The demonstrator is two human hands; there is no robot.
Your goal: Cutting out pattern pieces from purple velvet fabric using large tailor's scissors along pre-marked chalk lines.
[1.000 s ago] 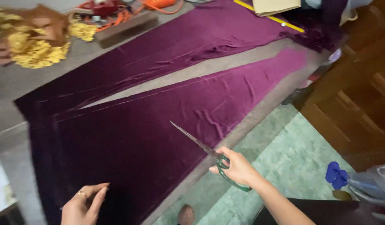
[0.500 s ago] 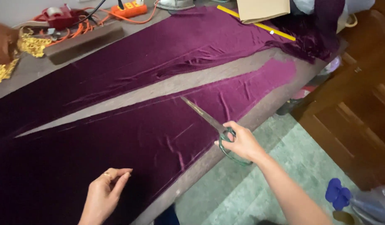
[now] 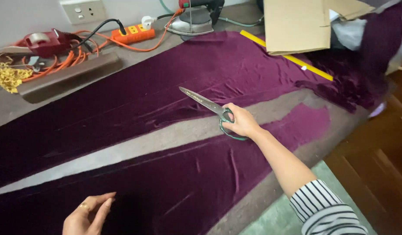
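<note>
My right hand (image 3: 241,122) grips the green handles of long steel scissors (image 3: 203,102), blades closed and pointing up-left over the far strip of purple velvet (image 3: 166,87). A grey wedge of bare table (image 3: 166,137) separates that strip from the near piece of purple velvet (image 3: 188,182). My left hand (image 3: 85,213) hovers low at the bottom edge with fingers loosely spread, a ring on one finger, just over the near velvet and holding nothing.
At the back lie an orange power strip (image 3: 133,34) with orange cable, a red tape dispenser (image 3: 46,41), a flat iron (image 3: 194,19), a dark wooden bar (image 3: 68,76), yellow fringe (image 3: 8,76), a yellow ruler (image 3: 286,55) and cardboard (image 3: 297,24). Green mat (image 3: 275,215) and wooden floor lie at right.
My right hand carried the scissors from the table's near edge up and away, over the gap toward the far velvet strip. The view shifted along the table; my left hand stayed low.
</note>
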